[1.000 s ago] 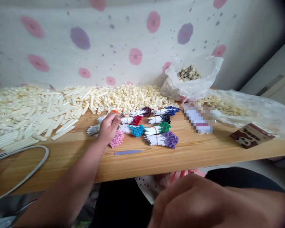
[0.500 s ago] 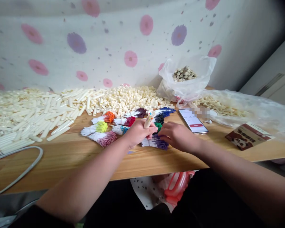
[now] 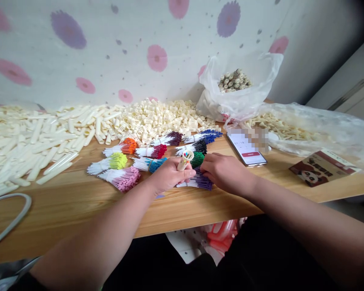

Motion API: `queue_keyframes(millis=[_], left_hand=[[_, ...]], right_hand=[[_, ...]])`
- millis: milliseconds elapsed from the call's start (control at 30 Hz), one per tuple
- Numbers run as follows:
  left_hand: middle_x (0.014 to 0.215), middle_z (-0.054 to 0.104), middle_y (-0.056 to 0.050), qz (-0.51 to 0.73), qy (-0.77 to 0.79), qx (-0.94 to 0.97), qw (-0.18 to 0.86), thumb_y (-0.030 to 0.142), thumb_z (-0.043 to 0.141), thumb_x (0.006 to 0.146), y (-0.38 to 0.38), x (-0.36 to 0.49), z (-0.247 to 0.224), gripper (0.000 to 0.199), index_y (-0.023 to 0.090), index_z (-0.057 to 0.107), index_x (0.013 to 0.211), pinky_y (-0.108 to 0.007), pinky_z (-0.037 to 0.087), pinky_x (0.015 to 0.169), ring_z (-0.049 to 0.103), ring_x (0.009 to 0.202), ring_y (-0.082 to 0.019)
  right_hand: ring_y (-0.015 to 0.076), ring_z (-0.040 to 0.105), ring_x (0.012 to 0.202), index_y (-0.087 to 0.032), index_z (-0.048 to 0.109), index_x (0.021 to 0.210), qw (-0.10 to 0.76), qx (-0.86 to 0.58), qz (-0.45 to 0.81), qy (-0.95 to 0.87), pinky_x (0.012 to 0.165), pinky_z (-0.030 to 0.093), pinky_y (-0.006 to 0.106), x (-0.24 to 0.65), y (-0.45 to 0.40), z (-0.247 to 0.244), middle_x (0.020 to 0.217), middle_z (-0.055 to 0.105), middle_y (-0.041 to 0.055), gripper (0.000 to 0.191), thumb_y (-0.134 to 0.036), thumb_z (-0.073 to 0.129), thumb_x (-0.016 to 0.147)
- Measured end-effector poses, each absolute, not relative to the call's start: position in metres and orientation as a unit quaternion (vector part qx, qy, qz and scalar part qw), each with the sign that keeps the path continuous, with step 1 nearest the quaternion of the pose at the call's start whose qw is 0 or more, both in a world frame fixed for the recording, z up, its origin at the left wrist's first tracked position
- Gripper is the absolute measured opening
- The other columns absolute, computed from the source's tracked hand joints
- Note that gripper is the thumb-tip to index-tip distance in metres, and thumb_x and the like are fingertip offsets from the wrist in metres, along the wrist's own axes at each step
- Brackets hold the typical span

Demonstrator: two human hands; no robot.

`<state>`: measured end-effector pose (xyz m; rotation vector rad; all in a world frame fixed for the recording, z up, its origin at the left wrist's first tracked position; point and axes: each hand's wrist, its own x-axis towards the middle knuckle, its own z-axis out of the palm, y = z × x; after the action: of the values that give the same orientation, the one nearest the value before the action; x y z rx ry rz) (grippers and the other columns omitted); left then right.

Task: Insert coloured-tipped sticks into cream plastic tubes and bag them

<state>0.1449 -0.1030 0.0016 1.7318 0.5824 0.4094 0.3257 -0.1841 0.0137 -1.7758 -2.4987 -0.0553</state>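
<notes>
My left hand point(image 3: 169, 176) is closed around a cream pen barrel point(image 3: 185, 160), held upright with its open end up and small coloured tips inside. My right hand point(image 3: 226, 171) has its fingers curled down at the purple-tipped refill bundle point(image 3: 197, 182); what its fingertips hold is hidden. Just behind the hands lies the green-tipped bundle point(image 3: 198, 159). Left of my left hand are bundles of white refills with pink point(image 3: 123, 178), yellow point(image 3: 109, 163), orange point(image 3: 121, 147), red point(image 3: 153, 151) and light blue tips point(image 3: 148, 164). Black, dark blue and maroon bundles lie farther back.
Cream tubes point(image 3: 45, 141) and small cream parts point(image 3: 164, 119) are heaped along the wall. A plastic bag of pen parts point(image 3: 239, 101), a phone point(image 3: 245, 149), a panda-printed box point(image 3: 318, 167) and another clear bag stand or lie right. A white cable point(image 3: 21, 216) curves at left.
The camera view has shifted slightly. My left hand still holds the barrel, its open end now tilted more toward the camera. My right hand remains by the purple bundle.
</notes>
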Motion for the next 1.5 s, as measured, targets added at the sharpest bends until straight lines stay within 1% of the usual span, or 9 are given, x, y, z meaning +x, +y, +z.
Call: queue_keyframes(millis=[200, 333, 533, 700, 1000, 1067, 1200, 1333, 1500], left_hand=[[0.050, 0.050, 0.004, 0.178, 0.262, 0.770, 0.554, 0.030, 0.061, 0.075, -0.105, 0.146, 0.001, 0.025, 0.015, 0.055, 0.056, -0.021, 0.033, 0.045, 0.043, 0.045, -0.007], [0.053, 0.052, 0.004, 0.183, 0.269, 0.768, 0.552, 0.030, 0.062, 0.074, -0.105, 0.145, 0.000, 0.025, 0.015, 0.054, 0.057, -0.021, 0.034, 0.046, 0.043, 0.045, -0.007], [0.051, 0.051, 0.004, 0.226, 0.277, 0.736, 0.575, 0.035, 0.060, 0.076, -0.107, 0.145, -0.001, 0.024, 0.015, 0.056, 0.064, -0.022, 0.036, 0.047, 0.044, 0.045, -0.008], [0.062, 0.057, 0.002, 0.178, 0.267, 0.786, 0.528, 0.029, 0.065, 0.072, -0.113, 0.145, 0.005, 0.017, 0.014, 0.064, 0.066, -0.022, 0.038, 0.057, 0.049, 0.059, -0.009], [0.059, 0.047, 0.004, 0.192, 0.281, 0.787, 0.514, 0.030, 0.065, 0.071, -0.111, 0.144, 0.001, 0.019, 0.014, 0.059, 0.064, -0.020, 0.032, 0.051, 0.040, 0.054, -0.007], [0.058, 0.048, 0.004, 0.196, 0.278, 0.779, 0.526, 0.031, 0.064, 0.073, -0.112, 0.144, 0.001, 0.021, 0.014, 0.059, 0.062, -0.021, 0.032, 0.052, 0.042, 0.054, -0.008], [0.058, 0.053, 0.002, 0.215, 0.259, 0.761, 0.554, 0.030, 0.063, 0.076, -0.113, 0.143, 0.004, 0.022, 0.013, 0.060, 0.062, -0.022, 0.035, 0.053, 0.044, 0.054, -0.008], [0.055, 0.051, 0.003, 0.219, 0.250, 0.729, 0.599, 0.033, 0.065, 0.075, -0.113, 0.143, 0.002, 0.023, 0.014, 0.061, 0.062, -0.022, 0.033, 0.049, 0.041, 0.049, -0.007], [0.055, 0.053, 0.002, 0.208, 0.228, 0.724, 0.617, 0.037, 0.064, 0.076, -0.113, 0.141, -0.002, 0.026, 0.014, 0.063, 0.065, -0.022, 0.033, 0.048, 0.040, 0.047, -0.006]], right_hand=[[0.0247, 0.057, 0.083, -0.014, 0.059, 0.089, -0.030, -0.584, -0.101, -0.805, 0.057, 0.038, 0.030, 0.314, -0.189, 0.017, 0.090, 0.060, 0.0120, 0.017, -0.010, 0.043, 0.087], [0.0218, 0.057, 0.075, -0.014, 0.056, 0.089, -0.024, -0.619, -0.106, -0.778, 0.057, 0.036, 0.029, 0.336, -0.197, 0.030, 0.086, 0.060, 0.0109, 0.017, -0.007, 0.041, 0.086], [0.0123, 0.051, 0.069, -0.017, 0.052, 0.081, 0.145, -0.561, 0.056, -0.813, 0.063, 0.039, 0.023, 0.359, -0.207, 0.039, 0.080, 0.056, 0.0027, 0.015, -0.010, 0.041, 0.089], [0.0117, 0.050, 0.069, -0.016, 0.054, 0.081, 0.219, -0.514, 0.125, -0.820, 0.063, 0.039, 0.022, 0.334, -0.196, 0.027, 0.080, 0.056, 0.0030, 0.013, -0.010, 0.044, 0.087], [0.0094, 0.051, 0.063, -0.017, 0.057, 0.078, 0.380, -0.537, 0.239, -0.714, 0.059, 0.040, 0.021, 0.326, -0.189, 0.013, 0.071, 0.058, -0.0012, 0.007, -0.012, 0.053, 0.081], [0.0101, 0.052, 0.066, -0.017, 0.058, 0.081, 0.411, -0.526, 0.279, -0.690, 0.060, 0.042, 0.022, 0.326, -0.189, 0.012, 0.073, 0.059, -0.0003, 0.003, -0.016, 0.055, 0.080], [0.0121, 0.059, 0.076, -0.017, 0.056, 0.104, 0.478, -0.463, 0.413, -0.621, 0.069, 0.048, 0.026, 0.327, -0.187, 0.010, 0.085, 0.061, 0.0025, 0.026, -0.022, 0.059, 0.079], [0.0121, 0.061, 0.075, -0.016, 0.060, 0.095, 0.503, -0.448, 0.463, -0.576, 0.073, 0.049, 0.028, 0.326, -0.187, 0.009, 0.085, 0.065, 0.0041, 0.020, -0.028, 0.061, 0.080], [0.0128, 0.060, 0.070, -0.015, 0.062, 0.084, 0.494, -0.458, 0.404, -0.619, 0.065, 0.049, 0.027, 0.323, -0.187, 0.010, 0.078, 0.066, 0.0049, 0.016, -0.030, 0.060, 0.082]])
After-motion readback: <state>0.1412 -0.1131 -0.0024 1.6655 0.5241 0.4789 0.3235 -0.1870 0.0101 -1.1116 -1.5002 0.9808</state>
